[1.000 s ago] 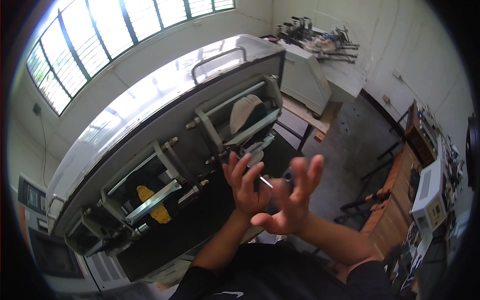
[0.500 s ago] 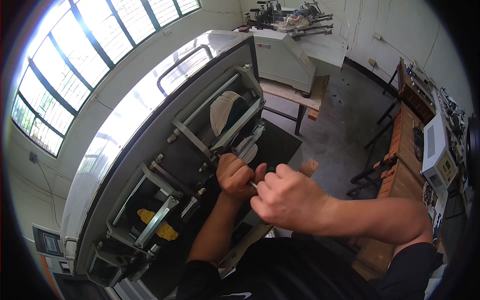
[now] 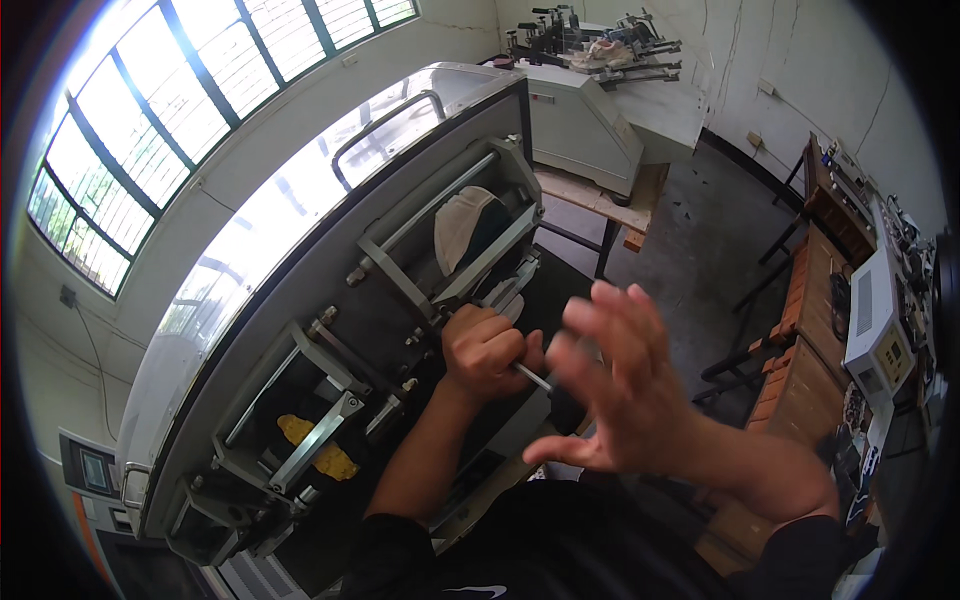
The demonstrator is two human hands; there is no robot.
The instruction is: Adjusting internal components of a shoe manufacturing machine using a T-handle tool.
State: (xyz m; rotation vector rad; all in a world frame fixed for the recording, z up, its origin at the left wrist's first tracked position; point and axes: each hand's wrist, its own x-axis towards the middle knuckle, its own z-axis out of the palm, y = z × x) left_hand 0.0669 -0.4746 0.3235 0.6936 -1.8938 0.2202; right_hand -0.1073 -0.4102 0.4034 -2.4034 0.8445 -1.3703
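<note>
Thin metal rod [image 3: 533,377]: lies between the person's two hands, in front of the grey machine [image 3: 310,285]. Watching remotely, I log left to right. Small screen [image 3: 95,472], far left: content too small for me to read. Left clamp frame [image 3: 335,368]: yellow piece [image 3: 335,463] in place, crossed by a bar [image 3: 315,438]. Right clamp frame [image 3: 490,257]: tan-and-dark piece [image 3: 462,228] in place. I judge both pieces mounted; tightness I cannot tell. Left hand [image 3: 485,348]: fingers curled round the rod. Right hand [image 3: 625,385]: released, fingers spread, blurred, near the rod's far end; contact unclear to me. Rod not yet put down, so I judge its handling unfinished. Dark shirt [image 3: 600,540]: pale curved emblem [image 3: 475,591], no lettering I can see. White instrument [image 3: 870,320], far right: markings too small for me to read.
</note>
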